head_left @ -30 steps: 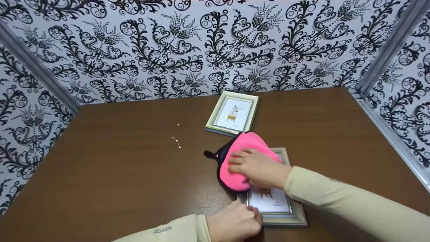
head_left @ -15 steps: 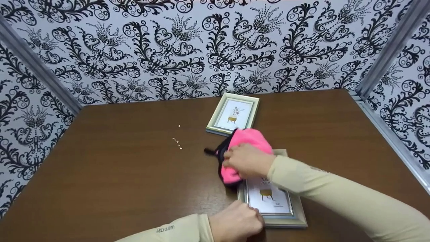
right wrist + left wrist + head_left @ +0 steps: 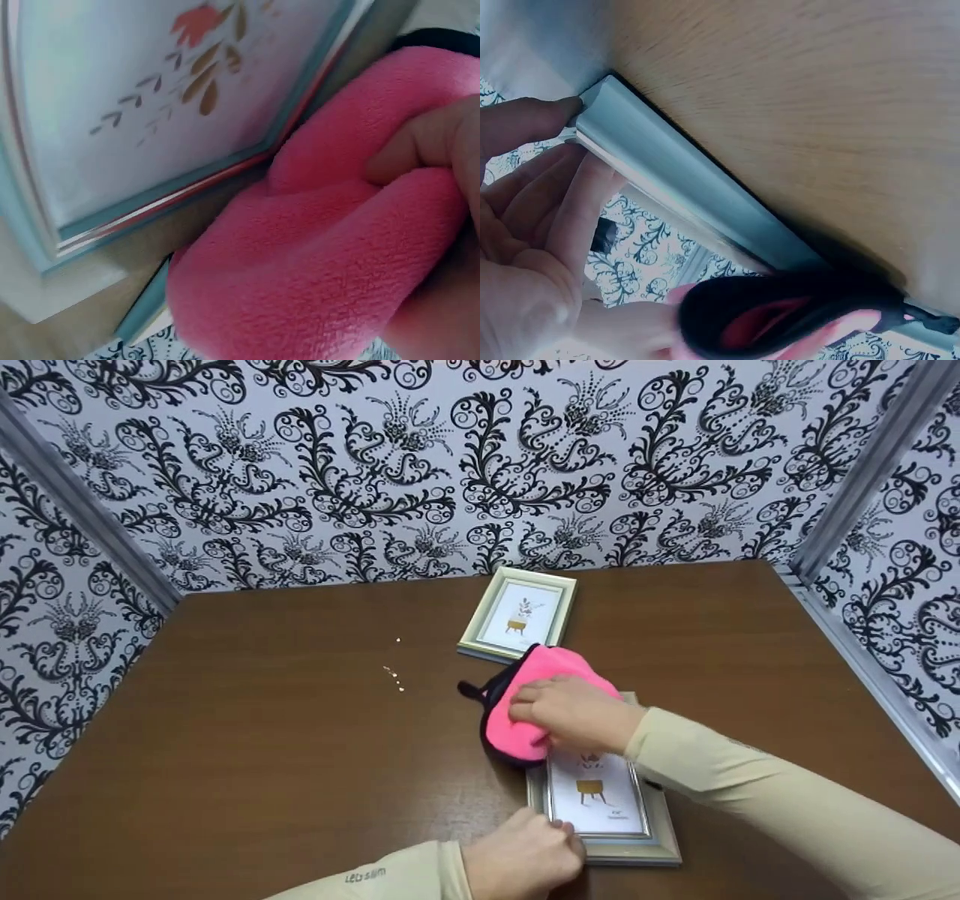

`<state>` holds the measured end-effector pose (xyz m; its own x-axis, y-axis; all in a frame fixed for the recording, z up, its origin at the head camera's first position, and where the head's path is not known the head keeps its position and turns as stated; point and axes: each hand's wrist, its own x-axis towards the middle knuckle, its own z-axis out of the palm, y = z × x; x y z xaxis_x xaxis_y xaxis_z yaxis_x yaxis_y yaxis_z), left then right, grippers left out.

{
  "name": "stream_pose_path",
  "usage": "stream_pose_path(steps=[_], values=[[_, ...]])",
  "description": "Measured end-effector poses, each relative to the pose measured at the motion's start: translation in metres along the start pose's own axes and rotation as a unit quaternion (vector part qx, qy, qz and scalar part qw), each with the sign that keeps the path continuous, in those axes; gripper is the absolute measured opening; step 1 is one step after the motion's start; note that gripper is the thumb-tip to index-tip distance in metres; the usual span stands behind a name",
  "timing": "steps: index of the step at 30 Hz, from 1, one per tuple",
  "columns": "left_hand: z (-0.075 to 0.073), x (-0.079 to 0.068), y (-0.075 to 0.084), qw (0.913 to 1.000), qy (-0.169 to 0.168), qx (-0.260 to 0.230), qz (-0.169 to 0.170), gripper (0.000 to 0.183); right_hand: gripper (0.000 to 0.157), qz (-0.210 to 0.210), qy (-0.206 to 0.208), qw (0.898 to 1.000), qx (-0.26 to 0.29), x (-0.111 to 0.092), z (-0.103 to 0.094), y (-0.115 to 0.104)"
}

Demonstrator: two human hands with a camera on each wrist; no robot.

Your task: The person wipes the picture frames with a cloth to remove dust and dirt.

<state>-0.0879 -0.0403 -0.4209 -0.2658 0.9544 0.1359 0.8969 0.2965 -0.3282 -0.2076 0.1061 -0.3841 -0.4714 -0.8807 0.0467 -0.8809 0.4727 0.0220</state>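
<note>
The near picture frame (image 3: 600, 851) lies face up on the table, its print showing a plant in a pot on legs. At its near left corner, my left hand (image 3: 525, 851) pinches the moulding between thumb (image 3: 532, 124) and fingers. My right hand (image 3: 574, 712) grips a pink plush cleaning cloth (image 3: 559, 664) with black edging and a hanging loop, bunched over the frame's upper left part. In the right wrist view the cloth (image 3: 300, 270) is folded between the fingers and thumb, right at the frame's edge. The frame's upper part is mostly hidden by the cloth and right hand.
A second, similar picture frame (image 3: 521, 611) lies farther back, just beyond the cloth. Several small pale specks (image 3: 397, 681) dot the brown table (image 3: 262, 735) left of centre. Patterned walls (image 3: 390, 472) stand behind and at both sides, with metal posts at the corners.
The right hand and cloth shifted left and bunched up, then moved slightly back right, now a little higher than a second ago. The left hand keeps its place at the corner.
</note>
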Motion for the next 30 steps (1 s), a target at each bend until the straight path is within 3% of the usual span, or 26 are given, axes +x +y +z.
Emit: stream_pose_path(steps=[3, 7, 11, 17, 22, 30], values=[[0.001, -0.003, 0.001, 0.9999, 0.006, 0.004, -0.009, 0.013, 0.037, 0.034, 0.040, 0.997, 0.049, -0.016, -0.013, 0.011], [0.002, -0.010, 0.001, 0.9997, 0.014, 0.005, -0.021, 0.014, 0.048, 0.107, 0.100, 0.986, 0.085, -0.046, -0.028, 0.035], [0.001, -0.020, -0.006, 0.9974, 0.011, -0.062, -0.036, 0.014, 0.051, 0.158, 0.129, 0.974, 0.100, -0.082, -0.038, 0.057], [-0.003, -0.043, -0.021, 0.9829, 0.005, -0.172, -0.066, 0.015, 0.046, 0.200, 0.140, 0.963, 0.115, -0.123, -0.040, 0.078], [-0.002, -0.070, -0.036, 0.9740, 0.023, -0.195, -0.113, 0.018, 0.040, 0.224, 0.159, 0.953, 0.127, -0.141, -0.037, 0.085], [0.004, -0.115, -0.066, 0.9586, 0.038, -0.216, -0.182, 0.025, 0.028, 0.231, 0.184, 0.945, 0.138, -0.146, -0.042, 0.094]])
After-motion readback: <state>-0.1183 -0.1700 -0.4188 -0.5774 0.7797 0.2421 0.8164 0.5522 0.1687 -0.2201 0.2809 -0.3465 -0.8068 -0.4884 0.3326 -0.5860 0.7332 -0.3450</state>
